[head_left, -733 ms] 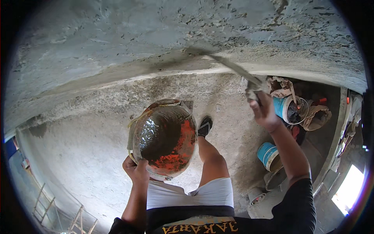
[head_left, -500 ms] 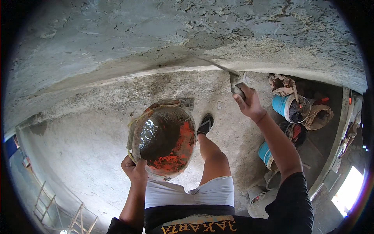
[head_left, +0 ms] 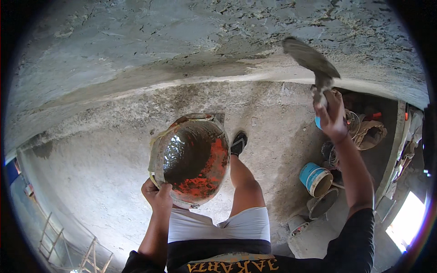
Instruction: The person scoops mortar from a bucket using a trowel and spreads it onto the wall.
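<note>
Rightward and farther up the wall (head_left: 150,41) the trowel (head_left: 314,58) has swung since half a second ago, carried by the right hand (head_left: 333,117), while the basin (head_left: 219,157) has stayed nearly where it was. At the near left stands a wooden frame (head_left: 88,255), and from it a wide stretch of concrete floor (head_left: 95,168) runs across to the basin, bounded on the far side by the foot of the wall. Between basin and right arm the floor continues as a narrower strip, with a sandalled foot (head_left: 239,143) just right of the basin; farther right, a blue and white bucket (head_left: 312,176) and a paper sack (head_left: 373,133) limit the room. The basin, partly filled with wet grey mortar (head_left: 189,152), lies just beyond the left hand (head_left: 157,194) and to its right; the trowel blade reaches far and left from the right hand. The left hand pinches the basin's near-left edge, thumb over the rim. The right hand is curled around the trowel's handle, blade before the wall; whether metal and plaster touch is hard to judge from this angle.
</note>
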Tool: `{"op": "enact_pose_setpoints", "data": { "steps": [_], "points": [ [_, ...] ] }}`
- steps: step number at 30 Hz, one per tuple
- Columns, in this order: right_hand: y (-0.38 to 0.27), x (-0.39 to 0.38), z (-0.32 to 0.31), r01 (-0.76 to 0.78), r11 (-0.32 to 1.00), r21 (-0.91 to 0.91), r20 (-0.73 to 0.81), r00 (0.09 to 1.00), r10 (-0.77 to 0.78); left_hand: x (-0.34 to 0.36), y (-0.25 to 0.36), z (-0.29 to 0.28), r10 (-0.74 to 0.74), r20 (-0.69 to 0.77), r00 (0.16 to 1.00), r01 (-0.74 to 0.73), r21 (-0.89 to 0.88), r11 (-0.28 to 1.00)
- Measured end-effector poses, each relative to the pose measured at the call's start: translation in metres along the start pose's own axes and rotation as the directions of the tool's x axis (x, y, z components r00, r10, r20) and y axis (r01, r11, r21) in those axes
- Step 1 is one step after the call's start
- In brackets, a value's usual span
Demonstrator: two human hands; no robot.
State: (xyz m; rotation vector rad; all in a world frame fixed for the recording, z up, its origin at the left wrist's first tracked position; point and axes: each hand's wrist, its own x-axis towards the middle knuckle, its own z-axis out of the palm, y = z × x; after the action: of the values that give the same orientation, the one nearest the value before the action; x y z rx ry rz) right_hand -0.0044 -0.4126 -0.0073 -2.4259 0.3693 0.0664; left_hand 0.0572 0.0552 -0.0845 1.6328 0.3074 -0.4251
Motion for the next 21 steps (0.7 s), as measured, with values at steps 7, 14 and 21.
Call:
{"op": "enact_pose_setpoints", "data": {
  "steps": [7, 14, 21],
  "points": [
    [-0.009, -0.004, 0.109, 0.113, 0.973, 0.199, -0.105, 0.990, -0.094, 0.003, -0.009, 0.002, -0.019, -0.011, 1.000, 0.019, 0.071, 0.997],
    [-0.002, 0.034, 0.146, 0.114, 0.987, 0.110, -0.123, 0.987, -0.100, 0.000, -0.007, -0.004, -0.041, -0.008, 0.999, 0.042, 0.088, 0.995],
    [0.002, 0.013, 0.108, 0.189, 0.926, 0.328, -0.285, 0.954, -0.093, -0.002, -0.002, -0.004, -0.030, -0.030, 0.999, 0.032, 0.062, 0.998]
  ]
}}
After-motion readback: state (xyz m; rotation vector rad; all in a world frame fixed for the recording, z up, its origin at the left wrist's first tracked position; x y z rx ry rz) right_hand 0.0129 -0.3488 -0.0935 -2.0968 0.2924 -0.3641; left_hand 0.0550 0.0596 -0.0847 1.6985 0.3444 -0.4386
